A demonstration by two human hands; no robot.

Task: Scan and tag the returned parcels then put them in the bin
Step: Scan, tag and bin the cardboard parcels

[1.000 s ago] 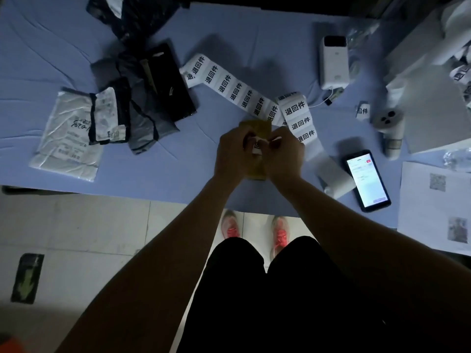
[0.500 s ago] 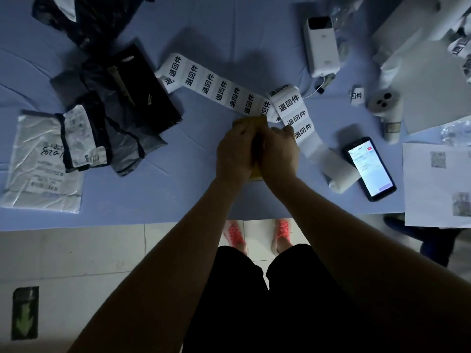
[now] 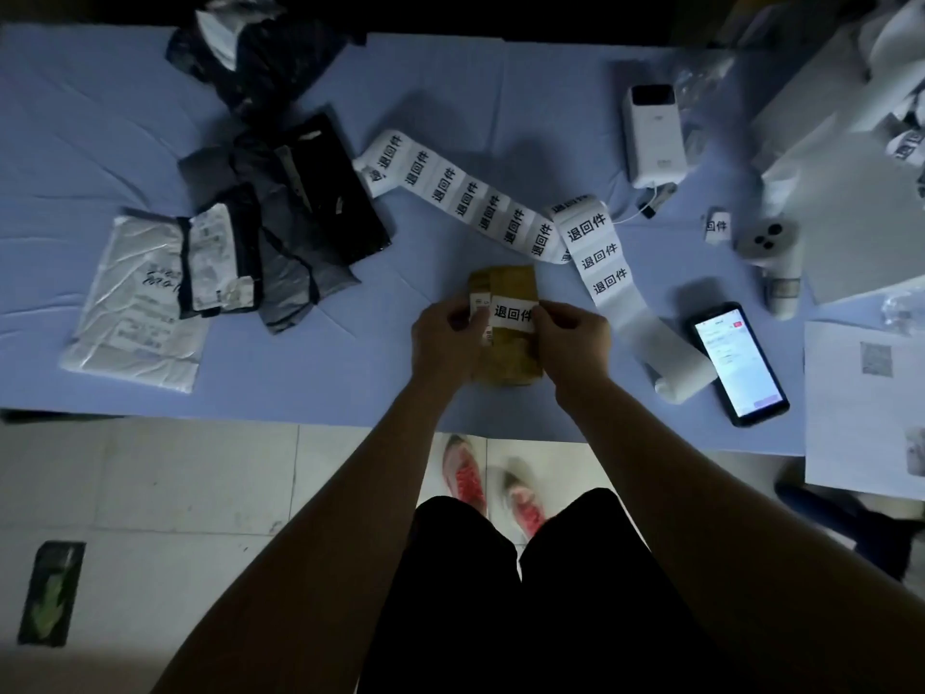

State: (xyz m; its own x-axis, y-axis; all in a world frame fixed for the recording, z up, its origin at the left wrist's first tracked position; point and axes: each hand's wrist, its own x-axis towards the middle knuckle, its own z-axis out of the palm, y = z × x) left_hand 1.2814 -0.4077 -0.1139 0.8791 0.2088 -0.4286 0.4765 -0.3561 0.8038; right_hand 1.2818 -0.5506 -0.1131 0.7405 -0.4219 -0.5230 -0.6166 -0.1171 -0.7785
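A small yellow-brown parcel (image 3: pixel 510 353) lies near the front edge of the blue table (image 3: pixel 350 373). Across its top stretches a white tag (image 3: pixel 513 313) printed in black. My left hand (image 3: pixel 445 338) pinches the tag's left end and my right hand (image 3: pixel 570 338) pinches its right end. A long strip of the same tags (image 3: pixel 480 205) runs back from a roll (image 3: pixel 670 363) at the right. The white handheld scanner (image 3: pixel 773 263) lies at the right, beside a lit phone (image 3: pixel 736 363).
Several black, grey and white mailer bags (image 3: pixel 225 257) are piled at the left, and another dark bag (image 3: pixel 260 47) lies at the back. A white label printer (image 3: pixel 653 135) stands at the back right. White boxes (image 3: pixel 851 157) and paper sheets (image 3: pixel 861 403) crowd the right side.
My hands were bunched together over the parcel; now they have drawn apart, and a peeled tag shows stretched between them over the parcel's top.
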